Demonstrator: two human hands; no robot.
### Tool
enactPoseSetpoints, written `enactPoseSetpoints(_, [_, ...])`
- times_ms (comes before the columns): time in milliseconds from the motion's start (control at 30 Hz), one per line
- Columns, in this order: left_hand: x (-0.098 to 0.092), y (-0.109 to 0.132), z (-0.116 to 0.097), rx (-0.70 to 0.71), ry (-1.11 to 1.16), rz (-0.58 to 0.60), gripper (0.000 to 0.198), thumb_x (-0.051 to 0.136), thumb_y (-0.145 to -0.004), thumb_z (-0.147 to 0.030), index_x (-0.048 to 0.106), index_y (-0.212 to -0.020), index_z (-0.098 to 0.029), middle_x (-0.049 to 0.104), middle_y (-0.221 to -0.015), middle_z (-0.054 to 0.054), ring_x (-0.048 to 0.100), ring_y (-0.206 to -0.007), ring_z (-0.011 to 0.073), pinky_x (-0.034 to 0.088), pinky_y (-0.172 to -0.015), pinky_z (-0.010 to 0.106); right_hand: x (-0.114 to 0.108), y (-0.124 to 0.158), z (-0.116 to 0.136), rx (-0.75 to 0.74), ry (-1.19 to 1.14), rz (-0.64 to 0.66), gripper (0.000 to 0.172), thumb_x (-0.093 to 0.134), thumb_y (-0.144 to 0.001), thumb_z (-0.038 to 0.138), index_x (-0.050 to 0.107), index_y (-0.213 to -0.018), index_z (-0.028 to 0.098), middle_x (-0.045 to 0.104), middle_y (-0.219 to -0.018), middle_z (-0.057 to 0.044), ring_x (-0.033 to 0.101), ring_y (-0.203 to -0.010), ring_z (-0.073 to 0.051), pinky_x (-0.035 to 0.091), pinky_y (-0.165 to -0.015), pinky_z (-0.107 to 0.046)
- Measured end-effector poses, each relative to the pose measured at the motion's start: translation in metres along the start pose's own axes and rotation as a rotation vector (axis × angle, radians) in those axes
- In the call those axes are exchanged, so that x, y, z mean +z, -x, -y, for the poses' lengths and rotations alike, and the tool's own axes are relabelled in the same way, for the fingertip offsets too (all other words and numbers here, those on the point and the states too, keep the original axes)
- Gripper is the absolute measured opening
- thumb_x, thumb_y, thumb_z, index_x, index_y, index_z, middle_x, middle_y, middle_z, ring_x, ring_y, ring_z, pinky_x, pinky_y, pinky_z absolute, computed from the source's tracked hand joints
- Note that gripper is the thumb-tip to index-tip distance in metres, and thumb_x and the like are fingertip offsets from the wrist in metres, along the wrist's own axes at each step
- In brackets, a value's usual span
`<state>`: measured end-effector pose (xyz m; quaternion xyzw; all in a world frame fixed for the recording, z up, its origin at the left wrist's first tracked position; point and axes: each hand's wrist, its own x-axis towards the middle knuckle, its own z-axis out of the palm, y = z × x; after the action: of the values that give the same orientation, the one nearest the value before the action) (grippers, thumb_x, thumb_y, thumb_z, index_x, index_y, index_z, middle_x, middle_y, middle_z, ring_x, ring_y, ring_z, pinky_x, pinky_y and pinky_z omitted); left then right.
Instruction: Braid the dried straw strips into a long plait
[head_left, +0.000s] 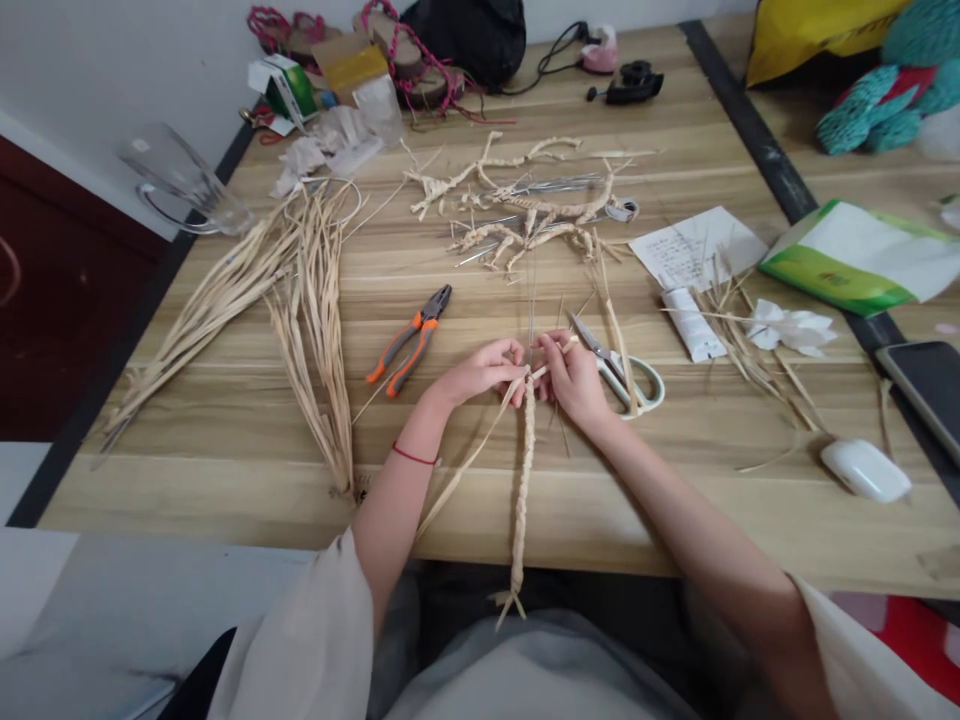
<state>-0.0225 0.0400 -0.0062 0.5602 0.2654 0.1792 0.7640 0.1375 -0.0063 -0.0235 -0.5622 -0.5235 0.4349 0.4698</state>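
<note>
Braid (523, 480): lying between the forearms (679, 505), passing over the near edge of the table (712, 440) and ending in splayed tips beyond it. With left hand (487, 374): pinching at the braid's top between thumb and fingers, trailing a loose strip (466, 470) toward the table edge. With right hand (574, 380): pinching a pale strip (571, 342) between thumb and forefinger. Curling remaining fingers of both hands inward, hiding some tips and obscuring the exact crossing at the braid's top. Rising from there, fading against the wood: thin wires (532, 290), running toward wrapped figures (577, 212). Crowding the right hand: scissors (604, 352), lying partly under a fibre length (613, 310). Lying near the left hand: pliers (429, 318). Farther left: fibre bundle (319, 290), overlapping itself; transparent pitcher (191, 178), blending into the background. At right: note (697, 245), bearing handwriting too small for reading; phone (930, 385), running out of frame. Along the top: black bag (472, 40) and yellow bag (817, 35), extending past the border.
</note>
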Motion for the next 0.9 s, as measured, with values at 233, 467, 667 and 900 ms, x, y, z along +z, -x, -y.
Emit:
enactPoseSetpoints(233, [-0.004,0.003,0.002,-0.028,-0.008,0.139,0.026,0.062,-0.08,-0.031,0.04,-0.085,-0.018,0.067,-0.068,0.004,0.065,-0.066,0.0159,0.045,-0.064,0.028,-0.001,0.002,-0.002,0.002,-0.062,0.041,0.042,0.047,-0.081,0.064,0.053,-0.086,0.023,0.055,-0.045,0.003,0.049,-0.033,-0.013,0.035,-0.032,-0.024])
enactPoseSetpoints(467, [-0.007,0.004,0.008,-0.01,0.005,0.135,0.025,0.064,-0.079,-0.034,0.046,-0.084,-0.016,0.063,-0.063,0.003,0.063,-0.062,0.0151,0.044,-0.061,0.027,-0.001,0.01,0.007,-0.011,-0.133,0.067,0.037,0.066,-0.072,0.054,0.05,-0.082,0.022,0.057,-0.05,0.005,0.052,-0.038,-0.012,0.042,-0.038,-0.024])
enactPoseSetpoints(667, [-0.011,0.006,0.009,-0.015,0.03,0.164,0.029,0.066,-0.078,-0.037,0.05,-0.089,-0.015,0.067,-0.072,0.007,0.066,-0.071,0.0172,0.048,-0.07,0.03,-0.002,0.008,0.008,0.027,-0.171,0.128,0.038,0.069,-0.067,0.055,0.055,-0.073,0.021,0.062,-0.056,0.001,0.058,-0.046,-0.014,0.048,-0.044,-0.027])
enactPoseSetpoints(900, [-0.013,0.004,0.003,-0.071,0.007,0.204,0.029,0.065,-0.079,-0.036,0.051,-0.094,-0.016,0.068,-0.073,0.007,0.066,-0.073,0.0178,0.048,-0.069,0.03,-0.004,0.004,0.004,0.022,-0.185,0.104,0.036,0.066,-0.071,0.055,0.056,-0.073,0.021,0.063,-0.06,0.0,0.057,-0.049,-0.013,0.05,-0.048,-0.028])
